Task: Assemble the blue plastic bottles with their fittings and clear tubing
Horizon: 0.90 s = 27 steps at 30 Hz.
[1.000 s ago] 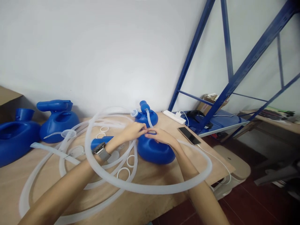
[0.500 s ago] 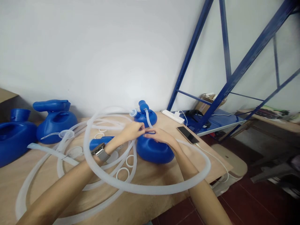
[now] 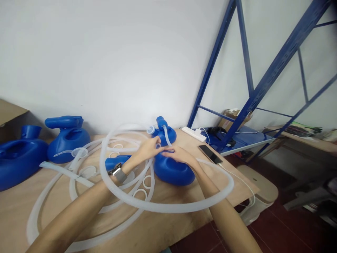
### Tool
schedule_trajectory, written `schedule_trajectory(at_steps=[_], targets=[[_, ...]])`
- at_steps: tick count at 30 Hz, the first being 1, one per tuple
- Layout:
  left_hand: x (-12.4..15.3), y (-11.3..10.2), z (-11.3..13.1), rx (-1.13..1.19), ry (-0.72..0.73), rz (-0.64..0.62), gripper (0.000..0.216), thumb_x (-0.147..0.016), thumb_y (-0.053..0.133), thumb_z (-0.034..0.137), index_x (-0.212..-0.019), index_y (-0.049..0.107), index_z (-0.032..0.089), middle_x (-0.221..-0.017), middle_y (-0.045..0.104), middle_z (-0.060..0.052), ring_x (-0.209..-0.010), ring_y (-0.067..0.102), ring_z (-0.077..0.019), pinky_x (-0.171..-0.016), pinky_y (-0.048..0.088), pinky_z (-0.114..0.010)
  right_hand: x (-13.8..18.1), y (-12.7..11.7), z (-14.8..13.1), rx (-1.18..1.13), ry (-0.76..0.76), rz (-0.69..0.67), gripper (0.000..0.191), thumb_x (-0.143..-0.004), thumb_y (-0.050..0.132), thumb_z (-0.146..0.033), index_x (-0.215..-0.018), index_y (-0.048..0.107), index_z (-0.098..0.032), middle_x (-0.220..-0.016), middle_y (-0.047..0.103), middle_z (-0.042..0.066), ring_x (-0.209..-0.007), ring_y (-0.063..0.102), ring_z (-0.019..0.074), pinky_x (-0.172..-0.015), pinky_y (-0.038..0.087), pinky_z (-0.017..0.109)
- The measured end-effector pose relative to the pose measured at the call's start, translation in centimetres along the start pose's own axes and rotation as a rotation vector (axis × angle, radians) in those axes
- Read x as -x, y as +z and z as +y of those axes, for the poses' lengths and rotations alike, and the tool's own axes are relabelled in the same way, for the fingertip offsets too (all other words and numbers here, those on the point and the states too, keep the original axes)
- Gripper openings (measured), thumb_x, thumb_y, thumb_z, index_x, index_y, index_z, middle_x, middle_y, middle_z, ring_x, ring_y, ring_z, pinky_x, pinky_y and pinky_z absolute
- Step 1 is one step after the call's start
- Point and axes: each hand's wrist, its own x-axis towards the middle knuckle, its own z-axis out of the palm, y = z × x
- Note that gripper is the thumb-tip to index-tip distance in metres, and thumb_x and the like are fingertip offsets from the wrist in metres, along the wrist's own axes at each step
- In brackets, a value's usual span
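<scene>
A blue plastic urinal bottle (image 3: 173, 172) sits on the table before me. At its top, my left hand (image 3: 149, 147) and my right hand (image 3: 175, 154) meet with bent, closed fingers. The right fingers close on the bottle's mouth area. Those of the left pinch beside it, hiding what they hold. A long translucent ribbed hose (image 3: 163, 207) loops in front of both forearms. Behind the hands stands another blue bottle (image 3: 168, 135) with a cap and a short clear strap. Under my left wrist lies a blue plastic part (image 3: 113, 163).
More blue bottles (image 3: 70, 140) stand at the left, among hose coils (image 3: 34, 211). Several white rings (image 3: 140, 194) and a clear funnel-like cap (image 3: 79, 153) lie about. Rightward are a phone (image 3: 210, 154), a power strip (image 3: 194, 133), a blue rack (image 3: 246, 112) and a stool (image 3: 256, 182).
The view has shifted slightly, so the table things appear a little farther right and lower. My hands stay at the bottle's top, their fingers only slightly changed.
</scene>
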Motion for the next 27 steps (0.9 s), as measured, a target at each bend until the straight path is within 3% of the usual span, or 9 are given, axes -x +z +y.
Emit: schedule_trajectory(at_steps=[2, 4, 7, 10, 16, 20, 23, 25, 27], targets=[[1.3, -0.4, 0.1, -0.038, 0.083, 0.068, 0.025, -0.100, 0.064, 0.034, -0.120, 0.068, 0.019, -0.130, 0.073, -0.014, -0.125, 0.065, -0.0299, -0.110, 0.050, -0.046, 0.0, -0.2, 0.3, 0.028, -0.056, 0.008, 0.048, -0.096, 0.071, -0.054, -0.135, 0.079, -0.027, -0.052, 0.059, -0.005, -0.051, 0.051, 0.0134, -0.055, 0.043, 0.025], [3.2, -0.7, -0.5, -0.137, 0.249, 0.123, 0.025, -0.103, 0.058, 0.028, -0.123, 0.069, 0.019, -0.143, 0.067, -0.016, -0.143, 0.053, -0.0323, -0.124, 0.038, -0.054, 0.1, -0.6, 0.9, 0.050, -0.146, 0.038, 0.046, -0.095, 0.071, -0.054, -0.132, 0.080, -0.027, -0.080, 0.081, 0.002, -0.076, 0.071, 0.0220, -0.076, 0.056, 0.031], [6.8, -0.9, -2.7, -0.322, 0.522, 0.067, 0.025, -0.105, 0.054, 0.022, -0.121, 0.073, 0.018, -0.147, 0.065, -0.018, -0.143, 0.055, -0.0330, -0.125, 0.039, -0.057, 0.5, -1.4, 2.1, 0.112, -0.228, 0.125, 0.046, -0.095, 0.069, -0.057, -0.127, 0.082, -0.027, -0.130, 0.080, 0.007, -0.124, 0.072, 0.0345, -0.112, 0.051, 0.044], [11.3, -1.7, -5.5, -0.399, 0.591, -0.097, 0.024, -0.105, 0.057, 0.027, -0.117, 0.075, 0.016, -0.147, 0.066, -0.020, -0.140, 0.060, -0.0358, -0.121, 0.045, -0.057, 1.2, -2.2, 3.2, 0.187, -0.167, 0.218, 0.052, -0.088, 0.075, -0.061, -0.125, 0.082, -0.025, -0.136, 0.078, 0.009, -0.130, 0.070, 0.0396, -0.118, 0.048, 0.050], [20.2, -6.3, -11.0, -0.312, 0.260, -0.218, 0.052, -0.107, 0.058, 0.043, -0.157, 0.057, 0.028, -0.163, 0.054, -0.016, -0.151, 0.051, -0.0358, -0.124, 0.042, -0.057, 2.4, -3.8, 4.8, 0.040, -0.111, 0.300, 0.062, -0.067, 0.089, -0.061, -0.116, 0.083, -0.023, -0.131, 0.080, 0.011, -0.124, 0.073, 0.0399, -0.109, 0.057, 0.049], [23.7, -9.5, -14.2, -0.305, -0.027, -0.112, 0.060, -0.106, 0.054, 0.056, -0.160, 0.054, 0.029, -0.169, 0.047, -0.015, -0.156, 0.043, -0.0391, -0.127, 0.037, -0.061, 3.4, -4.8, 5.1, -0.142, -0.105, 0.477, 0.063, -0.068, 0.085, -0.067, -0.111, 0.084, -0.021, -0.122, 0.081, 0.014, -0.108, 0.077, 0.0362, -0.083, 0.064, 0.042], [25.1, -10.5, -15.9, -0.292, -0.163, -0.023, 0.060, -0.105, 0.048, 0.061, -0.154, 0.061, 0.028, -0.168, 0.047, -0.015, -0.155, 0.044, -0.0406, -0.124, 0.041, -0.059, 4.6, -5.0, 4.8, -0.166, -0.029, 0.416, 0.068, -0.069, 0.084, -0.068, -0.114, 0.084, -0.017, -0.091, 0.082, 0.012, -0.067, 0.070, 0.0233, -0.050, 0.050, 0.030], [25.9, -10.5, -16.6, -0.281, -0.216, -0.020, 0.063, -0.103, 0.048, 0.067, -0.148, 0.067, 0.027, -0.166, 0.050, -0.016, -0.154, 0.045, -0.0423, -0.122, 0.042, -0.060, 5.4, -5.1, 4.7, -0.135, 0.019, 0.347, 0.068, -0.072, 0.082, -0.068, -0.116, 0.083, -0.016, -0.075, 0.077, 0.008, -0.050, 0.056, 0.0150, -0.042, 0.038, 0.026], [26.5, -10.1, -17.1, -0.258, -0.265, -0.060, 0.066, -0.100, 0.048, 0.071, -0.144, 0.069, 0.026, -0.163, 0.053, -0.017, -0.152, 0.045, -0.0427, -0.122, 0.042, -0.059, 6.0, -5.3, 4.9, -0.104, 0.033, 0.339, 0.068, -0.073, 0.082, -0.069, -0.116, 0.084, -0.017, -0.071, 0.074, 0.006, -0.047, 0.049, 0.0125, -0.041, 0.035, 0.026]])
